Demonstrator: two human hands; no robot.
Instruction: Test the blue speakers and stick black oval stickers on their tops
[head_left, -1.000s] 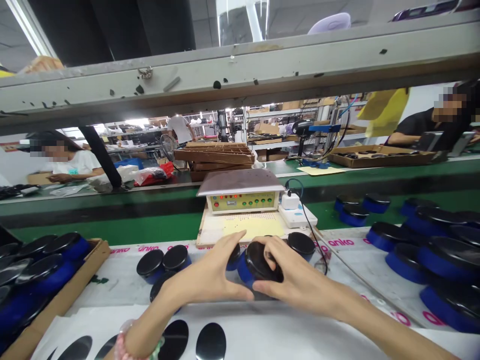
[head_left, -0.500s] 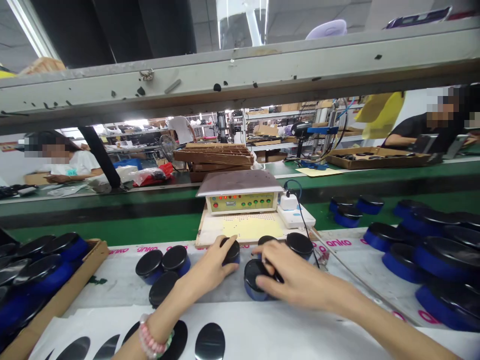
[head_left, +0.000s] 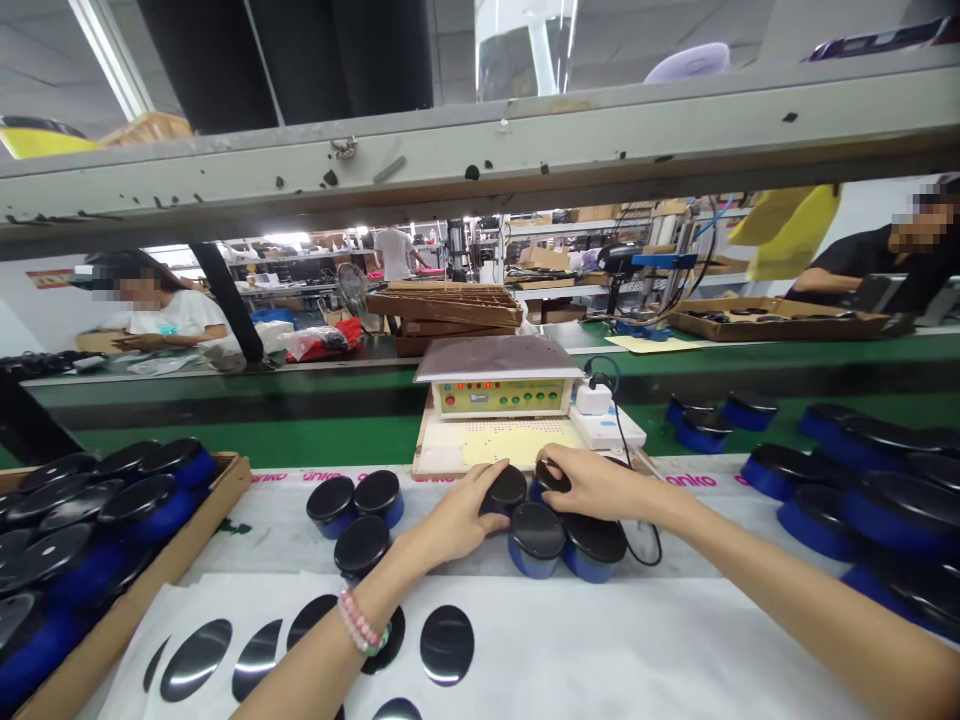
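Black-topped blue pieces [head_left: 535,535] bunch together just below and right of frame centre, and here the left hand [head_left: 456,515] has thumb and fingers wrapped around one round piece [head_left: 508,486]. Beside it, the right hand [head_left: 590,483] grasps a neighbouring piece [head_left: 550,478], fingers curled over its top, with black ovals [head_left: 447,645] on white paper [head_left: 600,640] at lower left!

The workbench [head_left: 274,540] here carries a cardboard tray [head_left: 174,570] left, white paper sheets [head_left: 637,650] near, black-topped blue cylinders [head_left: 537,538] midway and right.
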